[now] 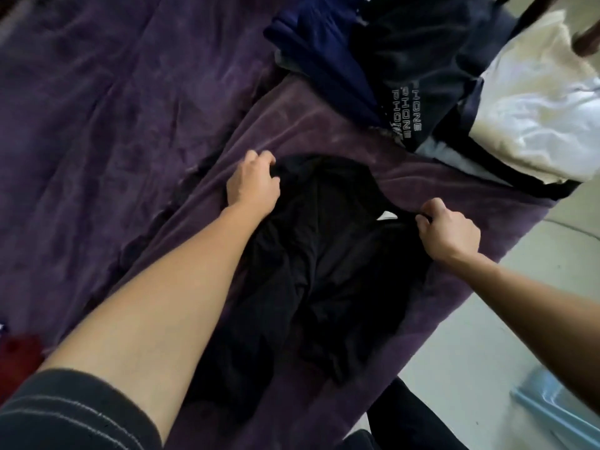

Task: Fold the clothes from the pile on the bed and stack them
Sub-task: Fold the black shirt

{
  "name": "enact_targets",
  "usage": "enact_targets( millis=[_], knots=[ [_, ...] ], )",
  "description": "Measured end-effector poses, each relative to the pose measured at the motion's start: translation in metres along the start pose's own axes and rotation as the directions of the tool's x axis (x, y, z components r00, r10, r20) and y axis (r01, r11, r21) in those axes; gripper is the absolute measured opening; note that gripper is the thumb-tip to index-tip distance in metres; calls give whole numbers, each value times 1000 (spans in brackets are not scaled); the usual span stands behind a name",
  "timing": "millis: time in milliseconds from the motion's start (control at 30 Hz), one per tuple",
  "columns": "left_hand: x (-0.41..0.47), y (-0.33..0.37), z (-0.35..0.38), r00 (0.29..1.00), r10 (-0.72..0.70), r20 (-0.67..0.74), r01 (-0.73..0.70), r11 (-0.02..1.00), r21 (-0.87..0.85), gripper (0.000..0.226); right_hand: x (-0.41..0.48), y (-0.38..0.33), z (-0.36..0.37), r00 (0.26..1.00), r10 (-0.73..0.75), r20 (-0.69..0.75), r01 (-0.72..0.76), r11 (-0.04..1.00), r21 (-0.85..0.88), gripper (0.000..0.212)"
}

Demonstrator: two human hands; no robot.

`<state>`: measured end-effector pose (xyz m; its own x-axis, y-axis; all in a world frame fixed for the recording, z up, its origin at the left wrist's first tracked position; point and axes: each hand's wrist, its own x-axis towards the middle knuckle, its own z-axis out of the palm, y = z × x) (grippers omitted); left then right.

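Observation:
A black shirt (324, 254) lies crumpled on the purple blanket (113, 125) in the middle of the head view, a small white label showing at its collar. My left hand (251, 183) grips the shirt's far left shoulder edge. My right hand (446, 230) pinches the shirt's right shoulder edge beside the collar. Farther back at the top lies a pile of dark clothes: a navy garment (318, 53) and a black garment with white lettering (412, 92).
A white cloth (535, 108) lies at the right end of the bed. The bed's edge runs diagonally at the right, with pale floor (487, 336) beyond it and a light blue object (561, 407) at the bottom right. A red item (19, 355) shows at the left edge.

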<state>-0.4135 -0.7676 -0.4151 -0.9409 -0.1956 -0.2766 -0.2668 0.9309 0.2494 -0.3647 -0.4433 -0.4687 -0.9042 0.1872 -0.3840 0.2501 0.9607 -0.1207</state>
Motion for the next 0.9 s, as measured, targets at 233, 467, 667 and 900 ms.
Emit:
enact_targets(
  millis=[233, 467, 667, 900],
  knots=[
    [-134, -105, 23, 956, -247, 157, 252, 968, -12, 22, -37, -95, 5, 885, -465, 28, 464, 886, 18, 39],
    [-275, -185, 82, 784, -524, 334, 535, 842, 65, 47, -59, -197, 53, 573, -809, 134, 816, 578, 3, 37],
    [-296, -218, 126, 780, -517, 353, 539, 841, 43, 41, -31, -288, 91, 542, -764, 351, 838, 461, -290, 66],
    [-280, -250, 102, 812, -562, 159, 584, 780, -226, 26, -2, -313, 65, 789, -607, 89, 611, 765, -202, 24]
  ],
)
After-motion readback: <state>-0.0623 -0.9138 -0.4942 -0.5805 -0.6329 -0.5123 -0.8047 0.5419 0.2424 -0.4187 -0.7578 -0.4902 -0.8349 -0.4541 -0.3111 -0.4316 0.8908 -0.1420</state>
